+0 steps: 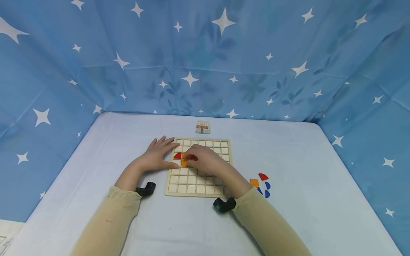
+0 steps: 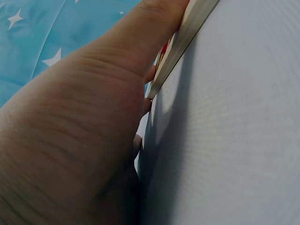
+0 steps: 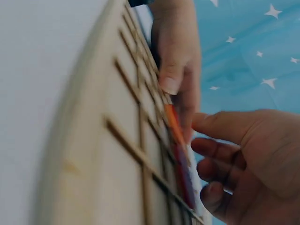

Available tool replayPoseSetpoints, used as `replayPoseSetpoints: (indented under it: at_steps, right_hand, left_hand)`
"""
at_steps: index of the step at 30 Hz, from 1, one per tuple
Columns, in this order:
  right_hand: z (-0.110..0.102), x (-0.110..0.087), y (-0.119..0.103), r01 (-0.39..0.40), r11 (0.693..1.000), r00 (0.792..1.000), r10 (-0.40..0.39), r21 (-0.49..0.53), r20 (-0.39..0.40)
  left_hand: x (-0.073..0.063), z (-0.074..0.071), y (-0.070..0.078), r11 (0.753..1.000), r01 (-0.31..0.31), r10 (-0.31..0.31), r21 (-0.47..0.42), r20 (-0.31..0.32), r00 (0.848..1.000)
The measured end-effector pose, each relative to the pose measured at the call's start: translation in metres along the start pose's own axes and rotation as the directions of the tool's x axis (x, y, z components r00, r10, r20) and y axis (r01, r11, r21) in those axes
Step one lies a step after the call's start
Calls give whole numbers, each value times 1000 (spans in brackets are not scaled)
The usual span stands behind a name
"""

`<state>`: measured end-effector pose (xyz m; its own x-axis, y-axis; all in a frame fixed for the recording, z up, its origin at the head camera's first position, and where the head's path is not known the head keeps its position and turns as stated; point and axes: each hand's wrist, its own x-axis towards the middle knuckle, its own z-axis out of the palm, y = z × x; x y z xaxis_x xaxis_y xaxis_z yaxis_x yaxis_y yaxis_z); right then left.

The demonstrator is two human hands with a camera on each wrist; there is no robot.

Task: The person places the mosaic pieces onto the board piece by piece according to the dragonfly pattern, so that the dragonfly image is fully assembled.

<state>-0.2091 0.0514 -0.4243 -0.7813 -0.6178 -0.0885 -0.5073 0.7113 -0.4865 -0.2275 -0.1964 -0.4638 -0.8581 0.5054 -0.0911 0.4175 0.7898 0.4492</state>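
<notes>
A pale wooden grid board (image 1: pixel 182 189) lies on the table. My left hand (image 1: pixel 156 156) rests at its left edge with fingers spread; in the left wrist view the thumb (image 2: pixel 154 18) touches the board's side. A red quarter-circle piece (image 1: pixel 177 155) sits in a left cell, with orange pieces (image 1: pixel 184 163) beside it. My right hand (image 1: pixel 206 160) is over the board by the orange pieces, its fingers bent. In the right wrist view, nothing shows between that hand's thumb and fingers (image 3: pixel 218 150); red and blue pieces (image 3: pixel 184 180) lie in the grid beside the fingertips.
Right of the board lie an orange square (image 1: pixel 254 182), a red quarter-circle (image 1: pixel 263 176) and several blue pieces (image 1: pixel 267 193). A small pattern card (image 1: pixel 203 127) lies behind the board. A blue star-printed curtain (image 1: pixel 205 53) borders the white table (image 1: pixel 179 227).
</notes>
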Motion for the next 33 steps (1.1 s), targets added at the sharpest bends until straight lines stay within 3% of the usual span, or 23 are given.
replayPoseSetpoints:
  at_steps: [7, 15, 19, 24, 29, 33]
  right_hand:
    - [-32, -24, 15, -9, 997, 1000, 10, 76, -12]
    - [-57, -74, 56, -82, 993, 996, 79, 86, 35]
    - [-60, -96, 75, -118, 989, 990, 110, 89, 91]
    - [-56, -114, 88, -136, 985, 970, 110, 105, 217]
    - [-50, -121, 89, -160, 984, 943, 128, 79, 308]
    - [-46, -122, 85, -128, 992, 940, 123, -7, 319]
  left_hand:
    - [1, 0, 3, 1000, 9, -9, 8, 3, 1000]
    - [1, 0, 1, 1000, 26, -26, 16, -1, 1000]
    - [0, 0, 2, 1000, 24, -24, 7, 1, 1000]
    - [0, -1, 3, 1000, 19, -19, 5, 1, 1000]
    - [0, -1, 3, 1000, 15, -15, -1, 1, 1000]
    - [0, 0, 2, 1000, 14, -14, -7, 0, 1000]
